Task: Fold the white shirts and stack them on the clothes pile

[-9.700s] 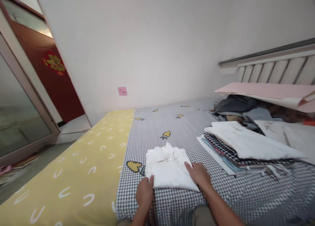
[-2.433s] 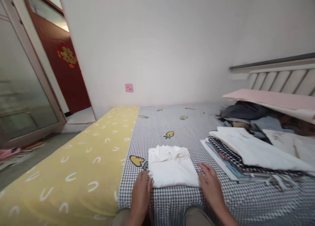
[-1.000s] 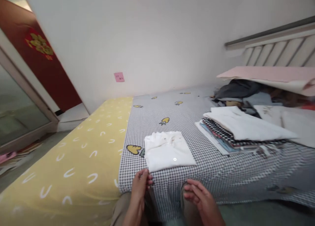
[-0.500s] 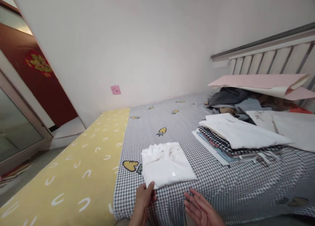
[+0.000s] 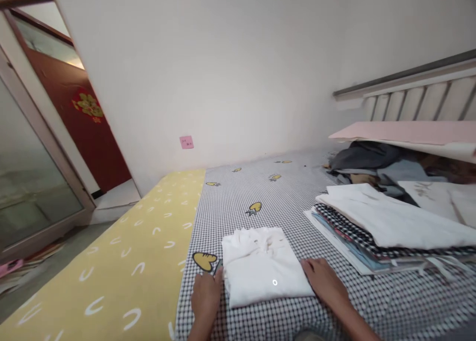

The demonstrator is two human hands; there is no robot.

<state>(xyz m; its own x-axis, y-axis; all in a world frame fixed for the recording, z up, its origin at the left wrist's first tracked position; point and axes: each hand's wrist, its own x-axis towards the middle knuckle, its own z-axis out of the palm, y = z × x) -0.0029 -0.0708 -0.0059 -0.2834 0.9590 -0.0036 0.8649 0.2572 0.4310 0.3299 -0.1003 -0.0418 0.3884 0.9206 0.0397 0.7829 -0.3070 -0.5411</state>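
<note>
Both forearms reach forward from the bottom edge, palms down, wrists low over the bed [image 5: 282,197]. The left hand [image 5: 205,295] lies flat at the left side of the folded white garment [image 5: 265,266], its fingertips touching the near left edge; the right hand [image 5: 324,281] lies flat at the right side, fingers together and pressed against the garment's right edge. Neither hand is closed on anything — both are spread open and simply rest against the cloth.

The garment is soft white fabric folded into a neat rectangle, a little rumpled along its far edge, and it sits near the front of the bed on a checked black-and-white sheet printed with yellow carrots. To the left runs a yellow sheet [image 5: 122,266] with white U-shapes. To the right, apart from the garment, lies a stack of folded clothes [image 5: 379,227] — white on top, checked and blue layers beneath.
</note>
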